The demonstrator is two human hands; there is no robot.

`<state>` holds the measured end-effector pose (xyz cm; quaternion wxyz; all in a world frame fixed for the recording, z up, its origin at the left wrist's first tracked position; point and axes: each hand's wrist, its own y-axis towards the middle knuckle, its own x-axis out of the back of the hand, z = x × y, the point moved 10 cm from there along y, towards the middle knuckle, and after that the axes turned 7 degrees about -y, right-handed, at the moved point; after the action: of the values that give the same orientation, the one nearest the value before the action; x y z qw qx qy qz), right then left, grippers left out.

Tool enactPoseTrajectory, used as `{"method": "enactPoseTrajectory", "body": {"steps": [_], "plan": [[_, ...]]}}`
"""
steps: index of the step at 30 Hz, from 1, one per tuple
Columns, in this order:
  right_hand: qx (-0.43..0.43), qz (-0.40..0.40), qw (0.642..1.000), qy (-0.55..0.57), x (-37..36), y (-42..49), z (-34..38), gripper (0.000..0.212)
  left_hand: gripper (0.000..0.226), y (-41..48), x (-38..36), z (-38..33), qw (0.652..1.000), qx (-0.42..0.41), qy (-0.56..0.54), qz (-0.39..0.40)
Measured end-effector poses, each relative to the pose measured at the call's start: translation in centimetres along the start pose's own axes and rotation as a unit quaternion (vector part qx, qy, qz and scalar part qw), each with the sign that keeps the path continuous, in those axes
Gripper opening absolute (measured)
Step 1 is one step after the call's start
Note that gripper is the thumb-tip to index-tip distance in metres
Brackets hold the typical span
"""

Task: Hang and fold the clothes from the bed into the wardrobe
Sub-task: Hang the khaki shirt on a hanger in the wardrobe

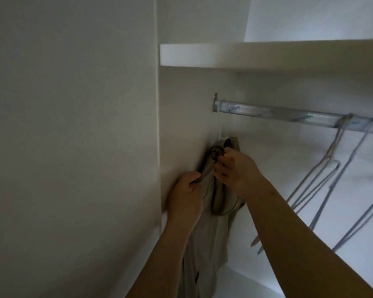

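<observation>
A beige garment (209, 231) hangs against the wardrobe's left inner wall, just under a small white hook (221, 137) below the rail's end. My left hand (184, 196) grips a fold of the cloth at its left edge. My right hand (233, 171) pinches the top of the garment near its collar, close under the hook. The lower part of the garment drops between my forearms and out of view.
A metal rail (289, 115) runs right from its wall bracket, carrying empty wire hangers (323, 175) at the right. A white shelf (246, 54) sits above the rail. The wardrobe's side panel (73, 147) fills the left.
</observation>
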<state>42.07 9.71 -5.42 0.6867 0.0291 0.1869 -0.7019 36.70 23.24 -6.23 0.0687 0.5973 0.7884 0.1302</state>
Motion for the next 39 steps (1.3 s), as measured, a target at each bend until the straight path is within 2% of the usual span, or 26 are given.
{"method": "enactPoseTrajectory", "body": {"steps": [5, 8, 11, 14, 19, 26, 34, 39], "plan": [[0.016, -0.053, 0.998, 0.004, 2.0, -3.4, -2.4, 0.023, 0.022, -0.6, 0.2, 1.0, 0.999, 0.025, -0.048, -0.002], [0.028, -0.083, 0.996, -0.018, 3.5, -5.7, -4.4, 0.023, 0.026, -2.5, -0.6, 2.6, 0.991, 0.071, -0.111, 0.037], [0.025, -0.1, 0.994, -0.035, 4.8, -8.1, -7.4, 0.016, 0.029, -5.1, -1.4, 4.9, 0.987, 0.121, -0.076, 0.073], [-0.005, -0.117, 0.993, -0.029, 6.3, -10.5, -11.3, 0.016, 0.018, -8.2, -2.3, 7.3, 0.974, 0.186, -0.054, 0.118], [-0.052, -0.19, 0.98, -0.003, 10.7, -15.7, -16.2, 0.012, 0.018, -13.9, -3.7, 9.2, 0.951, 0.246, -0.012, 0.188], [-0.093, -0.239, 0.966, -0.022, 16.4, -25.5, -23.0, 0.023, 0.019, -25.1, -4.8, 11.4, 0.915, 0.313, 0.014, 0.254], [-0.178, -0.287, 0.941, 0.011, 20.7, -40.9, -33.1, 0.016, 0.016, -42.4, -1.8, 13.5, 0.874, 0.385, 0.031, 0.294], [-0.213, -0.336, 0.917, 0.032, 21.2, -49.6, -37.3, 0.011, 0.014, -50.5, 0.0, 12.3, 0.844, 0.409, 0.046, 0.343]]}}
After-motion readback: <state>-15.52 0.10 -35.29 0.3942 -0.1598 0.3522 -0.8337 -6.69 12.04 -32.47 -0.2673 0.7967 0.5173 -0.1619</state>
